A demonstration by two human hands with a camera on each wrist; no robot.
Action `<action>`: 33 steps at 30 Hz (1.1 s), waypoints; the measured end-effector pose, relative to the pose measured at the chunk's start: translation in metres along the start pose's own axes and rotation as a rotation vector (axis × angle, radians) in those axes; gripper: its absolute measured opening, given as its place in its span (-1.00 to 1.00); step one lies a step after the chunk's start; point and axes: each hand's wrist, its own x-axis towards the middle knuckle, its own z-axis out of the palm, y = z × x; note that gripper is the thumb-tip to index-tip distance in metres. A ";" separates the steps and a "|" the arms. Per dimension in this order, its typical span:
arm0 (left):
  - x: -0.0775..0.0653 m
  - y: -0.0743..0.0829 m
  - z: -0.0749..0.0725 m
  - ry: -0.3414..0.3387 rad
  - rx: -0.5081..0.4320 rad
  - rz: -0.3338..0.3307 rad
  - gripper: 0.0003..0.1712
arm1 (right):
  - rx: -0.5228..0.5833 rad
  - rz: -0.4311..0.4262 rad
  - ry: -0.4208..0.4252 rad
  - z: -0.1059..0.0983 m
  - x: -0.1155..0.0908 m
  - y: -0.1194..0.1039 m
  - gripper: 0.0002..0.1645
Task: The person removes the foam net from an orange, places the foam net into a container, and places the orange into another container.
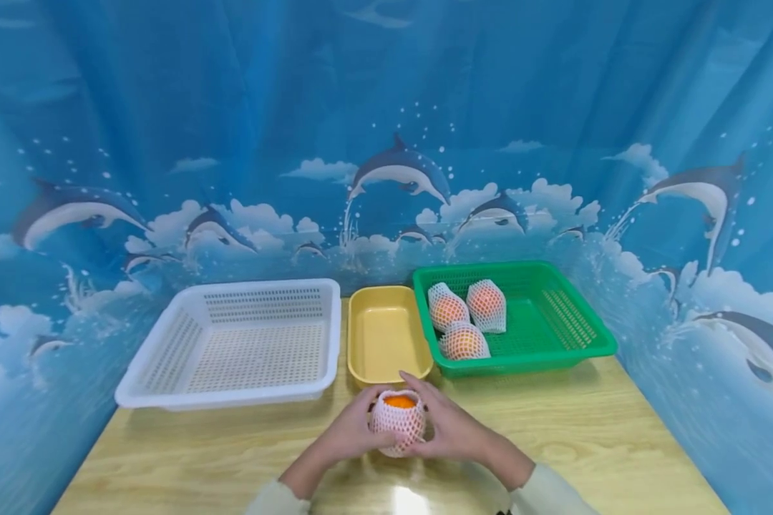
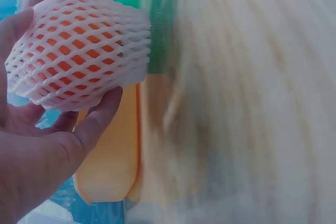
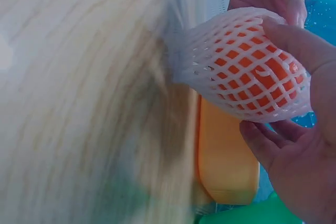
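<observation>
An orange fruit (image 1: pixel 400 402) in a white foam net sleeve (image 1: pixel 398 427) is held between both hands, just in front of the yellow tray. The sleeve's top gapes and bare orange peel shows there. My left hand (image 1: pixel 353 428) grips it from the left side, thumb at the near face. From the right, my right hand (image 1: pixel 452 427) curls round it with thumb and fingers. Both wrist views show the fingertips against the mesh (image 2: pixel 79 51), with orange showing through the holes of the net (image 3: pixel 247 66).
A white basket (image 1: pixel 228 398) stands at the left. The yellow tray (image 1: pixel 389 343) sits in the middle. In the green basket (image 1: pixel 535 286) at the right lie three net-wrapped fruits (image 1: pixel 487 304). Behind the wooden table (image 1: pixel 592 443) hangs a blue dolphin curtain (image 1: pixel 283 107).
</observation>
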 end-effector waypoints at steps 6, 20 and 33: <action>-0.002 -0.008 0.004 0.030 -0.076 -0.036 -0.22 | 0.102 0.068 -0.017 0.003 -0.004 0.006 0.27; -0.012 0.001 0.010 0.067 -0.039 -0.049 -0.28 | 0.100 0.040 -0.043 0.011 -0.008 0.013 0.04; -0.010 -0.025 0.008 0.027 -0.120 -0.080 -0.24 | 0.102 0.097 -0.003 0.021 -0.009 0.015 0.17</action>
